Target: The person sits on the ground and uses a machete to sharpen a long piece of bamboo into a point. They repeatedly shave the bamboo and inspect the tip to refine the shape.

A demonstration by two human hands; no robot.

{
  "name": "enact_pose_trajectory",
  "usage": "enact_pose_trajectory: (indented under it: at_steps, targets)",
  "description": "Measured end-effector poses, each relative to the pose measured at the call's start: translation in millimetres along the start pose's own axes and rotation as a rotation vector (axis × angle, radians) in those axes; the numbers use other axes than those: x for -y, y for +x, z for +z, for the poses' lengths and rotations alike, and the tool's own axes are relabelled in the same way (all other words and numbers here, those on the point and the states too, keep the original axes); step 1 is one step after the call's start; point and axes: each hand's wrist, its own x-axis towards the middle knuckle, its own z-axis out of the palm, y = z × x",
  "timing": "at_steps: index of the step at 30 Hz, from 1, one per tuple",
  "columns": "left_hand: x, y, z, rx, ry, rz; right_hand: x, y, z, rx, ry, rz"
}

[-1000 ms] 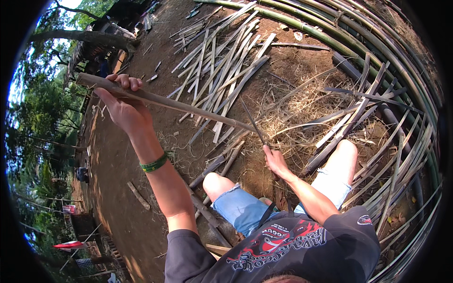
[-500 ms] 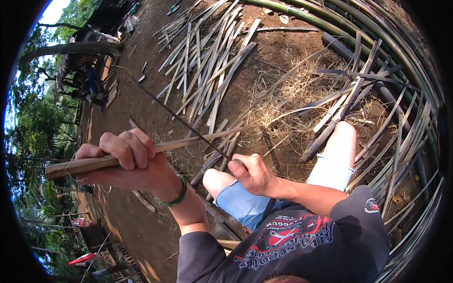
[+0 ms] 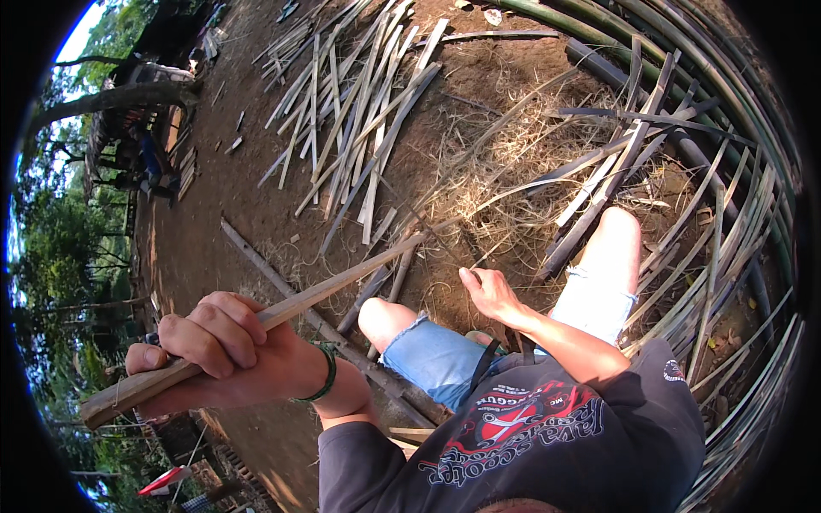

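My left hand (image 3: 215,335) is wrapped round a long pale stick of split wood or bamboo (image 3: 342,286). Its thick squared end sticks out past my fingers at the left, and the far part narrows toward the ground ahead of my knees. Between my knees, my right hand (image 3: 496,295) is closed, thumb uppermost. From it a thin dark length (image 3: 419,215), blurred by motion, reaches forward past the stick's far end. Whether it is a blade seen edge-on or a strip, I cannot tell.
Split bamboo slats (image 3: 355,120) lie heaped ahead on the bare earth. Curly shavings (image 3: 500,162) cover the ground ahead of my knees. Bamboo poles (image 3: 684,56) and long strips (image 3: 718,256) curve along the right. A thin pole (image 3: 282,278) lies left of my knees.
My right hand has moved right, away from the stick, carrying the thin dark length with it. That length pointed far left across the stick before. My left hand and the stick's near end have dropped lower.
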Motion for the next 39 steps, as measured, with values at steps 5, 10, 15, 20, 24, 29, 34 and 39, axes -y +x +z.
enact_pose_trajectory:
  at_steps: [5, 10, 15, 20, 24, 29, 34, 39]
  targets:
    - [9, 1, -2, -0.039, 0.041, 0.016, 57, -13, -9, 0.088, 0.049, -0.007]
    - [5, 4, -5, -0.032, -0.007, -0.023, -34, 13, 2, 0.054, 0.034, 0.086]
    - [7, 4, -5, -0.113, 0.003, -0.016, -113, 65, 6, 0.093, -0.138, 0.317]
    - [3, 5, -20, -0.069, 0.025, -0.027, -40, 29, 6, 0.090, 0.062, 0.010]
    - [8, 14, -24, -0.103, 0.015, -0.010, -163, 49, 10, 0.024, -0.172, 0.371]
    - [31, 31, 1, -0.615, 0.674, 0.057, -135, 65, 11, 0.056, -0.218, 0.456]
    - [21, 22, -11, -0.591, 0.639, 0.081, -75, 25, 22, 0.034, -0.037, -0.055]
    - [20, 29, -3, -0.591, 0.599, 0.053, -210, 53, 1, 0.007, -0.343, 0.453]
